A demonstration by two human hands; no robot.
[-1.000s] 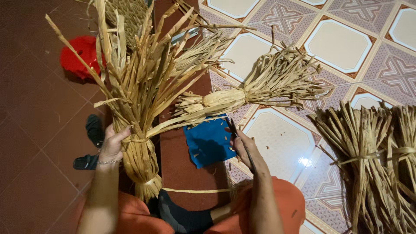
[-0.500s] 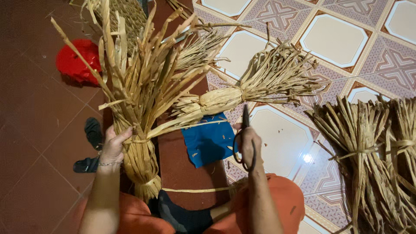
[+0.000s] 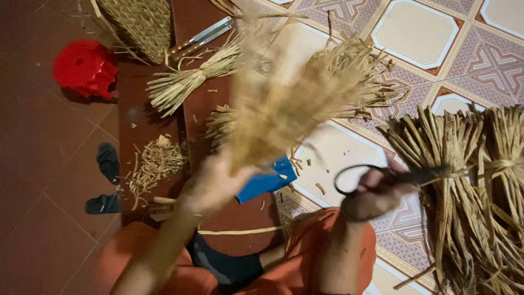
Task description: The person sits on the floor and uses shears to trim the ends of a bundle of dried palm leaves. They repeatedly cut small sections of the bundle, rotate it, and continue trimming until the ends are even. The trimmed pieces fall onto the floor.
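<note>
Scissors in hand, bundle lifted

Scissors (image 3: 382,180), dark and long, are now gripped in the right hand (image 3: 374,196); a second ago this hand was empty near the blue cloth (image 3: 267,183). The left hand (image 3: 213,186) is closed around the straw bundle (image 3: 284,109), now raised and blurred from motion, so trimming looks close. Its long axis stands almost upright, loose ends pointing away, above the brown floor strip (image 3: 147,109). Scissor blades point right, toward the tied bundles (image 3: 469,180)

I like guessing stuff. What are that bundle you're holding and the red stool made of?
The bundle in the left hand looks like dried straw or reed: tan, matte, splitting strands. The red stool looks like plastic: smooth, evenly coloured, slightly shiny.
</note>
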